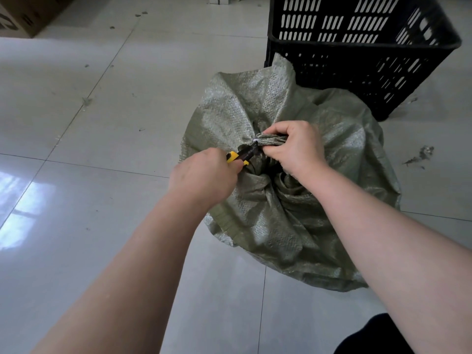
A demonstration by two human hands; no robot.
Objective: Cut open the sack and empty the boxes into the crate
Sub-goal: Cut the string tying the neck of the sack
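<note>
So from the head cam you're looking straight down at a grey-green woven sack (pixel 293 200) sitting on the pale tiled floor (pixel 76 123), touching the near corner of a black slotted plastic crate (pixel 362 54) that stands just behind it. The sack is bunched shut at a neck (pixel 270 141), and that gathered neck lies roughly sideways, free end pointing right into the right hand, with a thin pale tie (pixel 255 141) wrapped round it. The right hand (pixel 296 146) comes in from the lower right, forearm angled up and left, knuckles up, fingers clamped tight around the bunched neck just right of the tie. The left hand (pixel 204 177) reaches in from the lower left, back of the hand facing the camera, fist clenched on a yellow and black utility knife (pixel 242 154). The knife's long axis runs diagonally, up and to the right, with its front end aimed at the tie and right next to it. Can't actually make out the blade or whether it's touching the tie. Off in the top left corner there's a piece of a cardboard box (pixel 23 16), well away from everything else. Some dark scraps (pixel 421 154) lie on the tiles to the right of the sack.
</note>
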